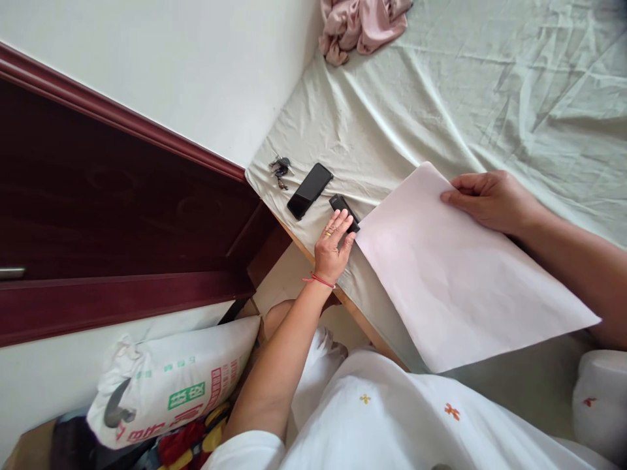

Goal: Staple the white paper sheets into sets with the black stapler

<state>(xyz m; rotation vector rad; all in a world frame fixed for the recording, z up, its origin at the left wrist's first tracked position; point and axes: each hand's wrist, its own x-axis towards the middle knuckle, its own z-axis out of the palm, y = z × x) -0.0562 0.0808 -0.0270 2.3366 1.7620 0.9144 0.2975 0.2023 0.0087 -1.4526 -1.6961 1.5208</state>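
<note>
My right hand (494, 199) pinches the upper right edge of a large white sheet of paper (465, 281), thumb on top and fingers beneath. Whether it is one sheet or a thin stack, I cannot tell. The left corner of the paper meets the end of a small black stapler (337, 202) lying on the bed. Over the stapler rests my left hand (336, 245), palm down with its fingers stretched out, covering part of it. A ring and a red string bracelet are on that hand and wrist.
A black phone (310, 190) and a bunch of keys (280, 168) lie left of the stapler on the pale green bedsheet (441, 98). Pink cloth (365, 26) is bunched at the back. Beyond the bed's wooden edge, a printed white sack (181, 378) stands near a dark red door (112, 196).
</note>
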